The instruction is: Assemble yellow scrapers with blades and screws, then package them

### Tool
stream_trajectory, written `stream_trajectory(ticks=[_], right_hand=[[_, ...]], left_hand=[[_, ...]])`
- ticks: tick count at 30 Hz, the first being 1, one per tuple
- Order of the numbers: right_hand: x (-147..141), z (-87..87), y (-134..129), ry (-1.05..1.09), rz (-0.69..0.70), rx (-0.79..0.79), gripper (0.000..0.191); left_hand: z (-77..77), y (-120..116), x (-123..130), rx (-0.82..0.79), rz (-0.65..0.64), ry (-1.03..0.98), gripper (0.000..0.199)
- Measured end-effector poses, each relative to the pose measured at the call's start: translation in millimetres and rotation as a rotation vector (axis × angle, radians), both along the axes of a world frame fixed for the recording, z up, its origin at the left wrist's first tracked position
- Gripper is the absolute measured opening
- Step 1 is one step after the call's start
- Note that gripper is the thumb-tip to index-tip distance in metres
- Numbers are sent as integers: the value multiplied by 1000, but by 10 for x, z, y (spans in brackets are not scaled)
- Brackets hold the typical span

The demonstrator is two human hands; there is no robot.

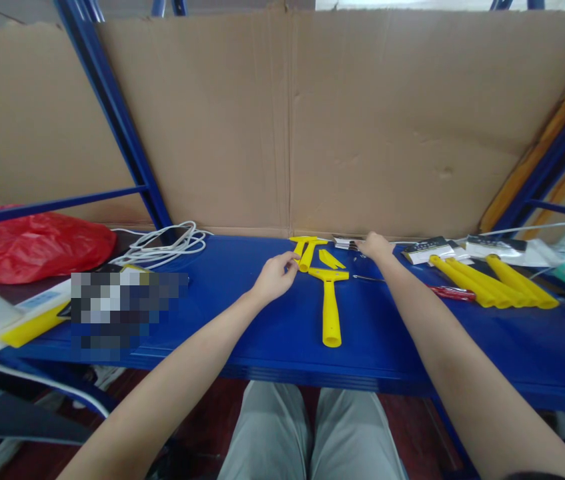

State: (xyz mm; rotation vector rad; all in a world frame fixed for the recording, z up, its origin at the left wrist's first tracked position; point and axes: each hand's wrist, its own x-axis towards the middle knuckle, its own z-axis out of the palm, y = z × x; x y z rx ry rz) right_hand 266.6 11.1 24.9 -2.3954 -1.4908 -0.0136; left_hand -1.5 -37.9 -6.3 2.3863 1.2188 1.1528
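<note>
My left hand is beside two yellow T-shaped scraper handles lying together at the back of the blue table. Its fingers are loosely curled, with a gap at the thumb and nothing visible between them. My right hand reaches to a short row of flat, silvery and dark pieces near the cardboard. Its fingers are drawn together there; what they pinch is too small to make out. A third yellow scraper handle lies between my arms, its tube end towards me. Behind it are small yellow wedge-shaped parts.
A red-handled screwdriver lies beyond my right forearm. Several yellow handles with packaged heads are at the right. A coiled white cable and a red bag lie left. A cardboard wall stands behind the blue table.
</note>
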Motion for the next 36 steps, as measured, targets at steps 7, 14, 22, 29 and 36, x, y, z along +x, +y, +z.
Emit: stream_trajectory(ticks=[7,14,22,29,36], right_hand=[[-60,21,7,-30,-18,-13,51],[-72,-9,53,-18,-48,-4,46],[-72,8,6,-34,-32,107,43],[75,138,-114,159,57,430,38],[189,92,-314,787,188,772,40]], left_hand=[[2,-8,-6,5,-18,4,23],[-17,4,-11,14,-22,16,23],[12,-26,1,4,-22,10,22],[35,-34,0,19,-12,8,24],[197,-173,33,44,25,147,24]])
